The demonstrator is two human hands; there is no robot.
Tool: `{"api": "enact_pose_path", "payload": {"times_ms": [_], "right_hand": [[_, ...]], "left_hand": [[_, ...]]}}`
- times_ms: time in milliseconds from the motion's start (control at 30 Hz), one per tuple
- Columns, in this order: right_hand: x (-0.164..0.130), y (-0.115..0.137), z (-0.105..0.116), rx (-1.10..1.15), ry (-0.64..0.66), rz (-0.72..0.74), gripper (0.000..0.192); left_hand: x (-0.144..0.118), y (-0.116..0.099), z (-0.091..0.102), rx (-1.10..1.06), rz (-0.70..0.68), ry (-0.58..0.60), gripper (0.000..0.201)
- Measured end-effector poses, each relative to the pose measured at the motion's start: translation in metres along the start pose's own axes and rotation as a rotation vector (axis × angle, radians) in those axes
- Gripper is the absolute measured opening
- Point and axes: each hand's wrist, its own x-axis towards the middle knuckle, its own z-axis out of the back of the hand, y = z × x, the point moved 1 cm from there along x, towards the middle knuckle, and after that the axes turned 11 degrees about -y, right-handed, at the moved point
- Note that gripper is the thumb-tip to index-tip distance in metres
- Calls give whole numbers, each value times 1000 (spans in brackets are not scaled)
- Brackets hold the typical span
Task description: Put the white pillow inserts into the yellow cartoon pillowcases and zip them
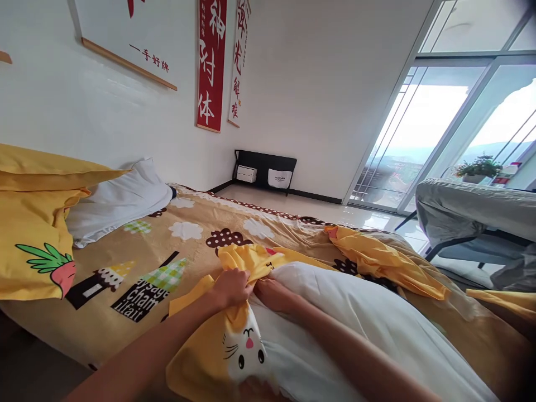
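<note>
My left hand (232,287) is closed around a bunched fold of a yellow pillowcase (205,349), which has a white cat face printed on it, seen upside down. Close beside it, my right hand (270,293) has its fingers curled at the gathered cloth; their tips are partly hidden. A plump white pillow (355,312) lies under and beside my right forearm, its near-left end against the pillowcase. More of the yellow cloth spreads out beyond both hands on the bed.
The bed (192,212) has a tan patterned cover. At left lie a yellow cloth with a radish print (37,240) and another white pillow (113,204). Crumpled yellow cloth (385,262) is at right. Beyond stand a black rack (266,162) and a covered table (469,206) with a chair.
</note>
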Motion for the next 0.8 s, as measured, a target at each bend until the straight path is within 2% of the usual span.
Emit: {"api": "enact_pose_path", "payload": {"times_ms": [67,133,200,267,333,433,500,600,700,800], "right_hand": [[-23,-20,27,35,85,9,28],[-50,-49,61,29,108,-85,33],[-77,-81,89,-99,-62,-316,50],[-98,-102,98,-174,-113,-529,63],[-108,-107,86,-183,-72,-624,62],[-100,-91,62,-184,-45,-603,53],[-88,-72,58,-204,-53,-559,45],[-70,-36,70,-265,-55,-490,37],[-59,3,86,-334,-39,-423,31],[-50,34,87,-382,-21,-351,28]], "left_hand": [[-1,4,-2,-9,17,32,29],[0,8,-4,-22,36,59,29],[1,11,-6,-35,51,75,32],[3,11,-7,-40,63,81,34],[8,6,-7,-36,67,77,36],[21,-7,-6,-17,62,52,37],[32,-17,-6,-2,60,30,32],[51,-26,-9,8,68,11,23],[70,-30,-10,-12,69,-20,24],[86,-39,-1,-49,59,-119,22]]}}
